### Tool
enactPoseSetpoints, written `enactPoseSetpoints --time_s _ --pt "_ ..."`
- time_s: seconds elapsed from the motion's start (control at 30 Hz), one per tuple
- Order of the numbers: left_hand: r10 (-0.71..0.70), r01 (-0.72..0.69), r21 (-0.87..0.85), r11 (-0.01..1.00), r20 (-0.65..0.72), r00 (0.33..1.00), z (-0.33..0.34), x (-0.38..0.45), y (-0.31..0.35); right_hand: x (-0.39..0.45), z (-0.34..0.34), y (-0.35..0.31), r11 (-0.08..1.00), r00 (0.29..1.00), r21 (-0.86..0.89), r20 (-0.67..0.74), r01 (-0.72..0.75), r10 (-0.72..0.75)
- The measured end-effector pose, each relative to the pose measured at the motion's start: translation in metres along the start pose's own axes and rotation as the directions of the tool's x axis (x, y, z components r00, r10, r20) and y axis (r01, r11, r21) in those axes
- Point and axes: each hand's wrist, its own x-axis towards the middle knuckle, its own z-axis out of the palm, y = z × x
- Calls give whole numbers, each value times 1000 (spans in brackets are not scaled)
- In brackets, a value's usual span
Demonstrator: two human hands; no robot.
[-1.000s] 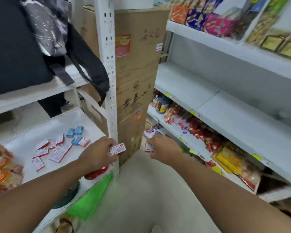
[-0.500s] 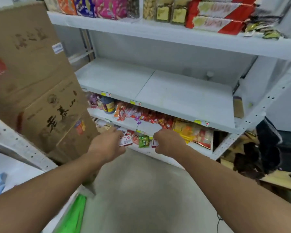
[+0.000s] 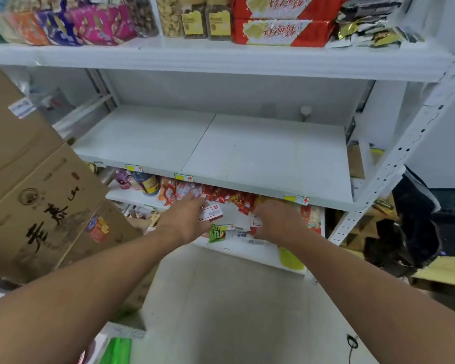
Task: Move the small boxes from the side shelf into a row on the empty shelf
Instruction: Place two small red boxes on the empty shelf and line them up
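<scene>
Two hands carrying small boxes below a bare white shelf.
At centre frame, left hand (image 3: 185,219) pinches a red-and-white box (image 3: 210,212); right hand (image 3: 279,222) grips another box (image 3: 256,221) (mostly hidden), beneath the shelf (image 3: 247,153).

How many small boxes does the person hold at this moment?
2. One small box is pinched in the left hand. A second box shows partly at the right hand, whose fingers may hide more. None stands on the empty shelf.

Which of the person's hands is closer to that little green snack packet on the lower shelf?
Left. The left hand, holding a small red-and-white box, sits just up-left of the small green snack packet. The right hand, gripping another small box, is farther off to the packet's right.
</scene>
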Motion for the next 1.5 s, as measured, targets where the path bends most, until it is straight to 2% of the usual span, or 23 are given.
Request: enactPoseSetpoints --time_s 0.37,0.6,0.8,1.03,1.37,1.5 --pt "126 -127 -26 992 -21 992 3 112 -35 89 -8 -5 993 990 3 71 -121 121" --pt "220 -213 -98 972 64 973 -9 188 -90 150 -4 -17 968 958 -10 138 -252 251" --pt "289 -280 -132 951 55 956 -6 253 -120 190 -2 -20 946 941 17 109 -325 321" --pt "307 -294 -130 947 94 947 1 297 -105 219 2 0 948 944 16 98 -318 315" --pt "170 -162 -68 984 125 978 9 333 -63 251 20 62 957 957 84 112 -278 268" --pt "192 -185 -67 981 126 973 10 364 -50 260 30 76 964 962 89 137 -251 238"
